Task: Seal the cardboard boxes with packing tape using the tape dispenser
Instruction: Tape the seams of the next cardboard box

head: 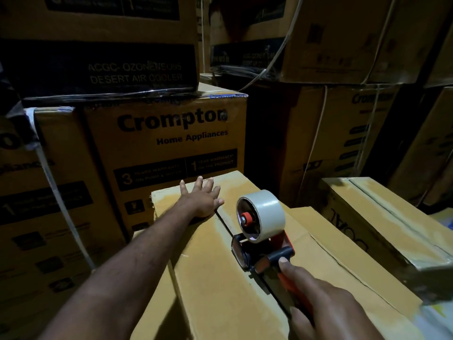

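- While the left hand (202, 200) lies flat on the far end of the cardboard box (220, 290), fingers straight and spread and pressing down the flap left of the centre seam (224, 220), the right hand (326, 305) grips the orange handle of the tape dispenser (263, 253), with the thumb laid on its dark grey frame.
- The tape dispenser stands on top of the cardboard box, about midway along the seam. Its front end is down at the cardboard and its handle slopes back toward the person.
- A pale roll of packing tape (267, 212) sits upright on the dispenser's hub, which has a red centre cap, and is raised above the box top.
- The seam shows as a dark line between the two top flaps, running from beside the left hand to under the dispenser. In the dim light I cannot tell whether tape already covers any of it.
- Just right of the cardboard box lies a second box (382, 217) with a glossy strip along its top.
- Behind the cardboard box stands a large carton (166, 143) printed "Crompton Home Appliances", and on it rests a dark-banded carton (98, 69) marked "DESERT AIR COOLER".
- Left of the cardboard box, a white strap (56, 192) runs slantwise down another stacked carton.
- More stacked cartons (343, 131) rise behind and to the right of the cardboard box.
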